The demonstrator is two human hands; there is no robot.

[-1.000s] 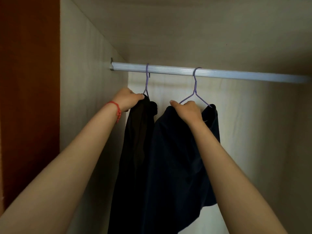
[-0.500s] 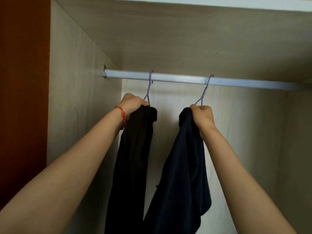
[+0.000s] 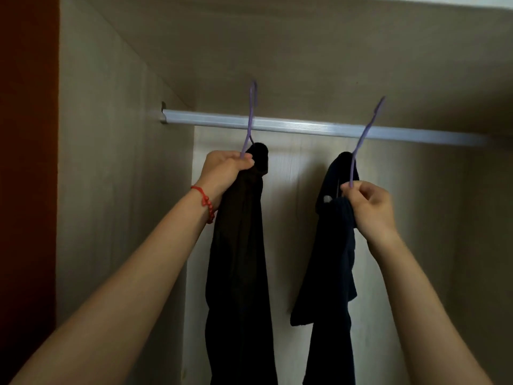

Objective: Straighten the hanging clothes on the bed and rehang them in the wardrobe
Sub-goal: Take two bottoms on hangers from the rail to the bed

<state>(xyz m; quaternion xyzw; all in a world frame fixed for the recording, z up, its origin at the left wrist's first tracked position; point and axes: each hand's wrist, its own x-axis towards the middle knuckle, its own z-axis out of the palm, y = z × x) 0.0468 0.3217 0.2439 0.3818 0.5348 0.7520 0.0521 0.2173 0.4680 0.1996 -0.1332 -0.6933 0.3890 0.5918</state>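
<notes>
A black garment [image 3: 238, 259] hangs from a purple wire hanger [image 3: 249, 120], and my left hand [image 3: 227, 170] grips that hanger's neck and the cloth top. A navy garment [image 3: 330, 273] hangs bunched from a second purple hanger [image 3: 363, 137], whose neck my right hand [image 3: 369, 207] pinches. Both necks cross in front of the white wardrobe rail [image 3: 305, 127]. The tops of both hooks stand above the rail, not resting on it.
The wardrobe's pale side panel [image 3: 111, 190] is close on the left, its top panel [image 3: 277, 51] just above the hooks. A red-brown surface [image 3: 27, 162] borders the far left. The rail runs on bare to the right of the navy garment.
Both hooks sat on the rail before; now they are raised above it. My hands and the garments have spread further apart, the right hand moving rightward.
</notes>
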